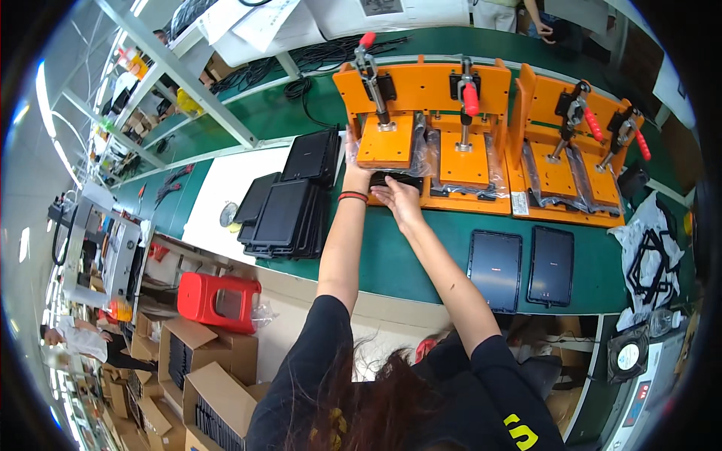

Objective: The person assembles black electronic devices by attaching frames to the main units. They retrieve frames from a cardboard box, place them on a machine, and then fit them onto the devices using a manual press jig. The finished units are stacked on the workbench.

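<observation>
Both grips unclear: left hand (353, 156) beside orange plate (385, 144), right hand (400, 200) at black panel (409, 180)

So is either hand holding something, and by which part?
It cannot be told: the right hand is at the near edge of a flat black panel; the left hand is partly hidden beside an orange rectangular plate.

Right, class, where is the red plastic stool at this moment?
In the head view, the red plastic stool is on the person's left, on the floor beside the green bench, just above an open cardboard box in the picture.
</observation>
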Action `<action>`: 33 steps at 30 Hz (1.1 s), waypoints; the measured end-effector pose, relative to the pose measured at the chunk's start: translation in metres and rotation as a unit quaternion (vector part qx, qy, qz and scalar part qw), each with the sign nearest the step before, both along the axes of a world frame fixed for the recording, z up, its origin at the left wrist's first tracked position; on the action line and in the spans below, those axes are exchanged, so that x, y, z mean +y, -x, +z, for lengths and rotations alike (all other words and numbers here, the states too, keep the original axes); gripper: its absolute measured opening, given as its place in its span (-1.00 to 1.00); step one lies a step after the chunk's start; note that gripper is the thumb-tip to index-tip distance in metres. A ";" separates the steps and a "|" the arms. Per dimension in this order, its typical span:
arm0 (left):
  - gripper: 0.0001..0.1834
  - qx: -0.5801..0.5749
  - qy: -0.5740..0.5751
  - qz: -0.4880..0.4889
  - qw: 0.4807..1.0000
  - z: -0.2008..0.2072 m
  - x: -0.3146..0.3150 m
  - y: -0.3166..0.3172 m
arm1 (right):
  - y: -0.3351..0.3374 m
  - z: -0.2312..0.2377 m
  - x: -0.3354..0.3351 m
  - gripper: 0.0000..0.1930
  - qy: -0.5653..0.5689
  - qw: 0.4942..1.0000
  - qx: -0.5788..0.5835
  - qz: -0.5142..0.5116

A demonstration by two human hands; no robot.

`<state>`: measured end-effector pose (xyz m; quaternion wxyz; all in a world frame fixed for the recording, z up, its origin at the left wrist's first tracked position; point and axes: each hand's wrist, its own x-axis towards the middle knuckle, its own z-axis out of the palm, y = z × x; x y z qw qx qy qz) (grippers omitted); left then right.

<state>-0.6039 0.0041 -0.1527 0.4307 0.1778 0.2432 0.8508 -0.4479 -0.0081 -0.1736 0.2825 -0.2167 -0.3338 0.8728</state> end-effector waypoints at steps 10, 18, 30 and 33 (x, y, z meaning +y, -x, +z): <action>-0.22 0.017 0.033 -0.037 0.999 0.009 -0.003 0.019 | -0.002 0.001 -0.037 -0.69 0.051 0.998 0.040 -0.022; -0.06 0.122 0.362 -0.195 0.903 0.042 -0.036 0.058 | -0.086 -0.019 -0.137 -0.70 0.100 0.994 0.021 -0.047; -0.27 0.277 0.191 0.149 0.930 0.249 0.020 0.022 | -0.189 -0.032 -0.183 -0.63 0.112 0.991 -0.025 0.071; -0.41 0.129 -0.048 0.035 0.990 0.264 0.008 0.007 | -0.189 -0.036 -0.175 -0.65 0.101 0.992 -0.030 0.074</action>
